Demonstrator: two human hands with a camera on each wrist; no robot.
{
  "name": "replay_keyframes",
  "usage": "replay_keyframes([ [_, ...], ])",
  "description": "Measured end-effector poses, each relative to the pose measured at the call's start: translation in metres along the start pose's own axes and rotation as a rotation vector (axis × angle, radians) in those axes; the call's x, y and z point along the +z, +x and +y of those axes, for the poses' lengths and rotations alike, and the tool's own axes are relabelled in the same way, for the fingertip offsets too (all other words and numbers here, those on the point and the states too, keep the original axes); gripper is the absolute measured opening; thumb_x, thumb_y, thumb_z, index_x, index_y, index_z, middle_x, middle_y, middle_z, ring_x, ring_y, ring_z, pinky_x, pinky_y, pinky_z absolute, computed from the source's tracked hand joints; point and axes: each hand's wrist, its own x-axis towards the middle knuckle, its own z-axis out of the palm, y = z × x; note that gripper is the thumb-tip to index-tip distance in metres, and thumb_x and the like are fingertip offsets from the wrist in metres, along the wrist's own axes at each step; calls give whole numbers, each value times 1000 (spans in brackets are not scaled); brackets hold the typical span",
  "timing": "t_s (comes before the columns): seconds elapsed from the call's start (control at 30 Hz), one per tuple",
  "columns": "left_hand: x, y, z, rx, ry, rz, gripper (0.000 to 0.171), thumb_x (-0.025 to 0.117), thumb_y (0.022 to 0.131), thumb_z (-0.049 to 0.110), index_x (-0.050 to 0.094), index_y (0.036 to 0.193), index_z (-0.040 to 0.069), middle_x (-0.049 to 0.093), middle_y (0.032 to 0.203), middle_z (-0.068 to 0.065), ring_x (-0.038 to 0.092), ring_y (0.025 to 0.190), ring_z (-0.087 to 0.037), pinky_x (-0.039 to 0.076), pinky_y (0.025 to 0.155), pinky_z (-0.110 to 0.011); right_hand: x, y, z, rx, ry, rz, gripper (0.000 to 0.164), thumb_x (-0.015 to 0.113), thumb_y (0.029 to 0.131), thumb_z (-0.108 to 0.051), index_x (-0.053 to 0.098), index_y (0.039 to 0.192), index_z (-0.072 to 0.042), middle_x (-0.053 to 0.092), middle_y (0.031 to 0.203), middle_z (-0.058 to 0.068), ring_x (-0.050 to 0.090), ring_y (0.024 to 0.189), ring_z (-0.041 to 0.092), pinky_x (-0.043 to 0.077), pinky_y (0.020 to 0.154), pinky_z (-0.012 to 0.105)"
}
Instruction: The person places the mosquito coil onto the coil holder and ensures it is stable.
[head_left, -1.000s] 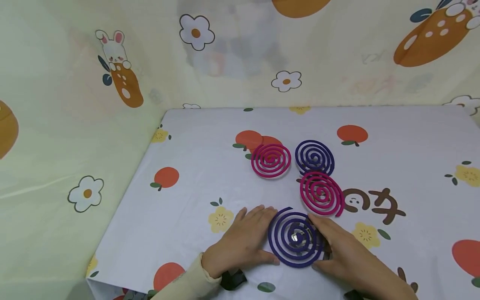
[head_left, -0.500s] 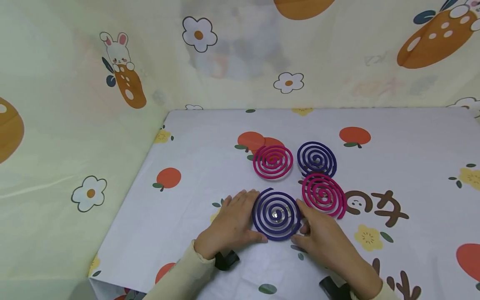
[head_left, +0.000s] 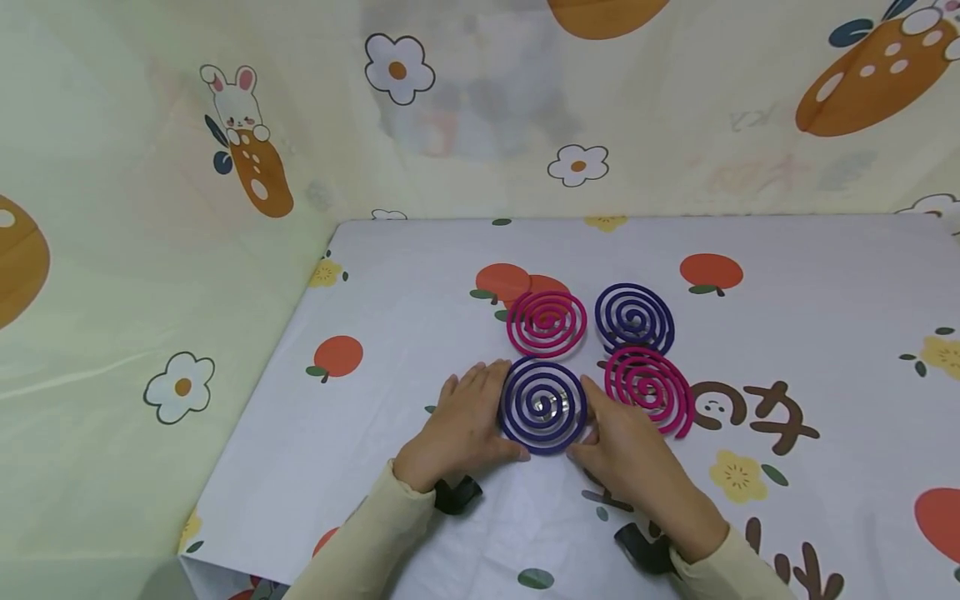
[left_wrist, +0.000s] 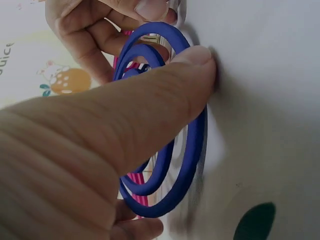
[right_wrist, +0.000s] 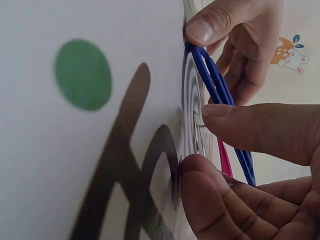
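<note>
A dark blue mosquito coil [head_left: 543, 407] lies between both hands, its far edge right at the near rim of a pink mosquito coil [head_left: 547, 322]. My left hand [head_left: 459, 429] holds its left side, thumb at the near rim and fingers along the far-left edge. On the opposite side, my right hand [head_left: 632, 435] grips the rim between thumb and curled fingers. In the right wrist view the blue coil [right_wrist: 218, 82] tilts over a thin metal stand [right_wrist: 199, 125] close to the right thumb. The left thumb crosses the coil [left_wrist: 192, 162] in the left wrist view, hiding part of it.
A second blue coil [head_left: 634, 318] lies at the back right, partly overlapped by another pink coil [head_left: 648, 388] beside the right hand. All sit on a white printed tablecloth [head_left: 405, 292]. A patterned curtain [head_left: 480, 108] hangs behind.
Both hands have slid the blue coil away from the person and to the left, up to the left pink coil. The other coils have stayed in place.
</note>
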Motion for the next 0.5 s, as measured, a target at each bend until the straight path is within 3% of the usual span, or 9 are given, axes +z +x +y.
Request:
replay_keyframes([
  [0.27, -1, 5, -1, 13, 12, 18, 118, 93, 75, 50, 28, 162, 6, 44, 161, -15, 37, 150, -40, 28, 118, -67, 2, 4, 1, -17, -18, 15, 92, 86, 78, -4, 38, 156, 7, 62, 80, 4, 52, 62, 13, 47, 57, 28],
  [0.43, -3, 6, 0, 24, -4, 6, 118, 92, 76, 49, 26, 163, 6, 45, 160, -17, 37, 150, -40, 27, 118, -67, 4, 4, 2, -49, -37, 49, 88, 88, 76, -4, 43, 151, 6, 73, 113, 19, 63, 81, 22, 57, 73, 40],
  [0.5, -4, 6, 0, 21, -15, -3, 118, 92, 76, 49, 25, 164, 7, 45, 159, -17, 36, 151, -40, 26, 119, -67, 5, 4, 2, -63, -37, 63, 84, 88, 75, -3, 47, 147, 6, 72, 117, 21, 64, 84, 24, 57, 75, 42],
])
